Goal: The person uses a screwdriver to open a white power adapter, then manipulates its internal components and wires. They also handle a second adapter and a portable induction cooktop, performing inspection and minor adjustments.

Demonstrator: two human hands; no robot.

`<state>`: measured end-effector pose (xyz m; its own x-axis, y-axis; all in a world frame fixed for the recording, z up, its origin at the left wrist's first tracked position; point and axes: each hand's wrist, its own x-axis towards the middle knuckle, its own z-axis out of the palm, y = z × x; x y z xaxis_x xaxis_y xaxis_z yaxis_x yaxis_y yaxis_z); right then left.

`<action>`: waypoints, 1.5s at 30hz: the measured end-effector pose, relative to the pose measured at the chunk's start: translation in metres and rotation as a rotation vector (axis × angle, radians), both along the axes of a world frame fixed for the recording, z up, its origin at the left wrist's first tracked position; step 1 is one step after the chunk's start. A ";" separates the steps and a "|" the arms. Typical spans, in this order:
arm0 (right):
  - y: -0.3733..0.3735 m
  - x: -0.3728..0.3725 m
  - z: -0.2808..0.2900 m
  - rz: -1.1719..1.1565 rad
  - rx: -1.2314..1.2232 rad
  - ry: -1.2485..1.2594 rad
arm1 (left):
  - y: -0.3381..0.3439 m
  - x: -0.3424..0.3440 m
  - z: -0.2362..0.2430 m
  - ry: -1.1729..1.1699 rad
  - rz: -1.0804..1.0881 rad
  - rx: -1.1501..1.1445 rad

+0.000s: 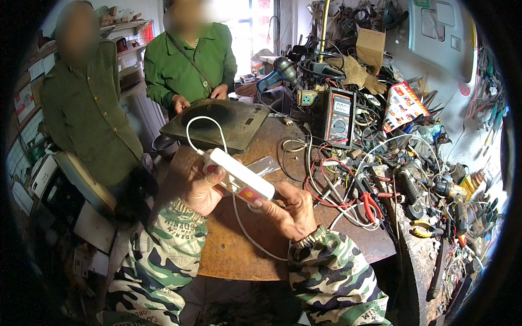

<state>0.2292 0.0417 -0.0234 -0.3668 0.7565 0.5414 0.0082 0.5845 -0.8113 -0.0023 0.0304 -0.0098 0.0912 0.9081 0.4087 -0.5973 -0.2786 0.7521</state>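
Note:
A white power strip (241, 175) is held tilted above the wooden table, its white cord (208, 119) looping up from the far end and trailing down behind it. My left hand (202, 187) grips the cord end, with the thumb on the near side. At the other end, my right hand (290, 211) holds the strip between thumb and bent fingers. A red and yellow sticker (249, 194) shows on the strip's side near the right thumb. Under the strip, a clear flat piece of plastic (263, 166) lies on the table.
Across the wooden table (239, 244), a person in green holds a dark flat induction cooker (217, 125); another person stands at left. To the right are a multimeter (340, 117), red-handled pliers (371, 207), tangled wires (331, 187), a drill (410, 185) and heaped tools.

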 end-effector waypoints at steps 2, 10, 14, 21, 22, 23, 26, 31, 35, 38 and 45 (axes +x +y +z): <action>0.001 -0.004 -0.002 0.040 -0.077 0.085 | 0.002 0.003 -0.001 -0.019 0.019 -0.043; -0.001 -0.004 0.011 0.313 -0.495 0.319 | -0.010 0.039 0.009 0.195 0.051 -0.035; 0.000 -0.008 0.010 0.298 -0.526 0.350 | -0.012 0.042 0.006 0.205 0.095 -0.067; 0.007 -0.011 0.004 0.226 -0.481 0.245 | -0.004 0.037 0.000 0.278 0.147 0.006; 0.007 -0.011 0.007 0.189 -0.473 0.148 | -0.007 0.034 0.001 0.305 0.159 -0.001; 0.005 -0.015 0.007 0.204 -0.478 0.159 | -0.011 0.032 0.002 0.304 0.160 -0.025; 0.009 -0.008 0.002 0.168 -0.367 0.171 | -0.002 0.047 -0.002 0.120 0.119 -0.037; 0.004 -0.020 0.007 0.020 -0.193 0.125 | -0.007 0.041 0.000 0.160 0.156 -0.070; 0.000 -0.023 0.010 -0.228 0.441 -0.113 | -0.009 0.046 0.007 0.139 0.196 -0.099; 0.004 -0.032 0.009 -0.384 0.854 -0.214 | -0.008 0.049 -0.002 0.033 0.237 -0.226; 0.006 -0.038 0.008 -0.220 0.872 -0.237 | 0.001 0.037 -0.011 -0.019 0.231 -0.224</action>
<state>0.1914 0.0474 -0.0156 -0.4371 0.1832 0.8805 0.3004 0.9525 -0.0491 0.0349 0.0312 -0.0204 -0.1337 0.9714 0.1964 -0.5516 -0.2376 0.7995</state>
